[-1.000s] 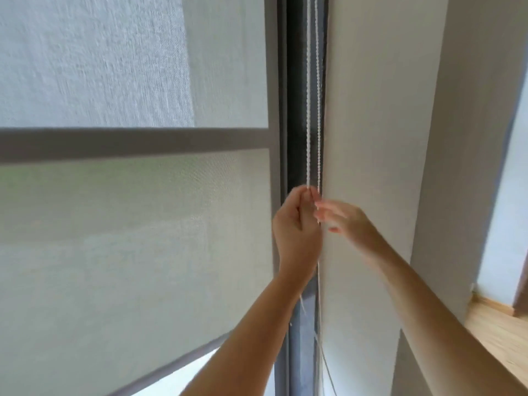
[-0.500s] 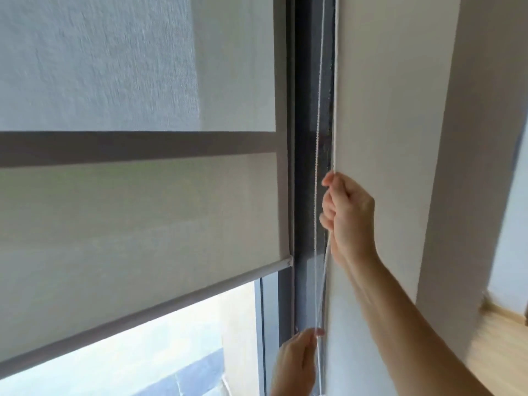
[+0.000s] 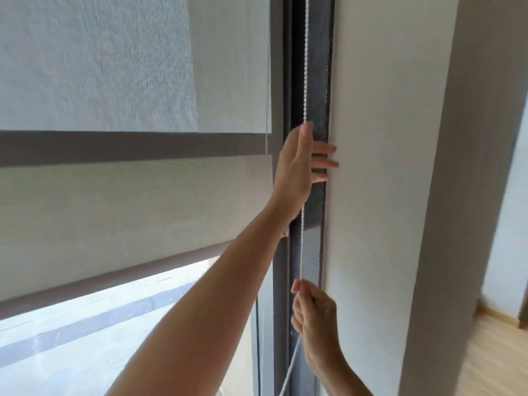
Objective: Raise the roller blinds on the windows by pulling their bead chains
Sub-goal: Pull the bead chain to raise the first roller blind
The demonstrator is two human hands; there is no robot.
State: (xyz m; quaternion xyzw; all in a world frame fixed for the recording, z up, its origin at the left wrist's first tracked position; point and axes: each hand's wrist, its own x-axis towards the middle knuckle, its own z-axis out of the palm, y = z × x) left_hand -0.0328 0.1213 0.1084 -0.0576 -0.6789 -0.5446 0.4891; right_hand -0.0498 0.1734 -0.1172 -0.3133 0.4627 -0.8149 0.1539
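A white bead chain (image 3: 305,67) hangs down the dark window frame (image 3: 317,81). My right hand (image 3: 315,318) is low, pinching the chain between thumb and fingers. Higher up, my left hand (image 3: 300,167) is raised against the chain, thumb along it and fingers stretched out behind it, not closed. The grey roller blind (image 3: 128,210) on the left window is partly up. Its bottom bar (image 3: 100,281) slants across the lower half, with bright glass (image 3: 114,338) below it. A second, cream blind (image 3: 385,167) hangs fully down at the right.
A thin second chain (image 3: 267,81) hangs along the grey blind's right edge. A grey wall pillar (image 3: 457,195) stands right of the cream blind. Wooden floor (image 3: 491,361) shows at the bottom right.
My right hand has drawn the chain from high to low. My left hand has let go low down and risen to the chain above. The grey blind's bottom bar has moved up.
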